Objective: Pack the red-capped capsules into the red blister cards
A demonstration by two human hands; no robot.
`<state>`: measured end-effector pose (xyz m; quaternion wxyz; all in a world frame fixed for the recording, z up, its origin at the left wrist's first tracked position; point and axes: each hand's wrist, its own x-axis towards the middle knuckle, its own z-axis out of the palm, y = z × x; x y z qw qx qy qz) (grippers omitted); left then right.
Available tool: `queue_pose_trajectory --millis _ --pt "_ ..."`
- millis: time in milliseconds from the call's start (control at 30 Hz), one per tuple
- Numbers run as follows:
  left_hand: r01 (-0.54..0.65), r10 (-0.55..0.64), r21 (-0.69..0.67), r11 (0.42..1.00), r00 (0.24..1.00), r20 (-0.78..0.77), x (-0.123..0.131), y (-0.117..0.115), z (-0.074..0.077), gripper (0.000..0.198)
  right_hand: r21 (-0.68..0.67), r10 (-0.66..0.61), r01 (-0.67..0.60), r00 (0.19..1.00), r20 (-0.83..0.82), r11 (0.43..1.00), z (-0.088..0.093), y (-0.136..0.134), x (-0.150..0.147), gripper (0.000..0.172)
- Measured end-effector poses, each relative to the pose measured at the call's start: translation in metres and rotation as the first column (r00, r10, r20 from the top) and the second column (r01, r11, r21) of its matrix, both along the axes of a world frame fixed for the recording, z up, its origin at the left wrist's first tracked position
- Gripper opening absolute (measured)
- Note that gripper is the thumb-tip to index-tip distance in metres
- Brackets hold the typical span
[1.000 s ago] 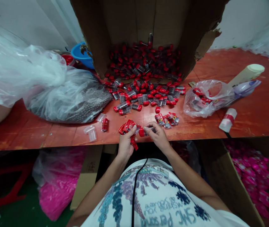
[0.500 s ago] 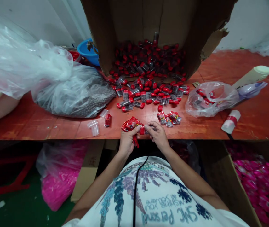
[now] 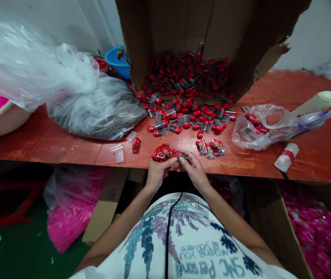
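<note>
My left hand (image 3: pixel 155 174) is closed on a bunch of red printed wrappers (image 3: pixel 164 152) at the table's front edge. Close beside it, my right hand (image 3: pixel 195 171) pinches the right end of a small red packet with thumb and fingers. Its dark, see-through end shows between the fingers; what lies inside is partly hidden. Ahead of the hands spreads a heap of small clear capsules with red caps (image 3: pixel 183 116). Several filled red packets (image 3: pixel 210 148) lie to the right. Left of my hands are empty clear capsules (image 3: pixel 118 152) and a small red roll-like piece (image 3: pixel 135 145).
A torn cardboard box (image 3: pixel 270 58) opens toward me with more capsules. A tied plastic bag of dark beads (image 3: pixel 104 112) lies left, near a blue basin (image 3: pixel 117 62). At right are a clear bag (image 3: pixel 249 133) and a white roll (image 3: pixel 287 157). Pink goods (image 3: pixel 69 213) stand below.
The red-capped capsule that showed between my fingertips is no longer plainly visible; a red wrapper now stretches between both hands. The camera view has tilted slightly.
</note>
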<state>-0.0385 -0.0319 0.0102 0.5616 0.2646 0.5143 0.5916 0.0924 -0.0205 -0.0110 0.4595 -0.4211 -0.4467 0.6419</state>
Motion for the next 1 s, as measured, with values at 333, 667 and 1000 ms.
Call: queue_pose_trajectory --millis 333,667,1000 --pt "-0.041 0.041 -0.01 0.999 0.993 0.108 -0.003 0.0 -0.005 0.022 0.047 -0.011 0.012 1.0 -0.015 0.999 0.002 -0.005 0.001 0.036" --pt "-0.129 0.129 -0.008 0.992 0.981 0.148 0.003 0.004 -0.004 0.02 0.088 -0.184 0.181 0.982 0.033 0.98 -0.007 -0.008 -0.006 0.035" --pt "0.017 -0.017 0.001 1.0 0.993 0.116 0.008 0.007 -0.001 0.021 -0.029 -0.177 0.176 0.984 -0.024 0.984 -0.005 -0.002 -0.003 0.035"
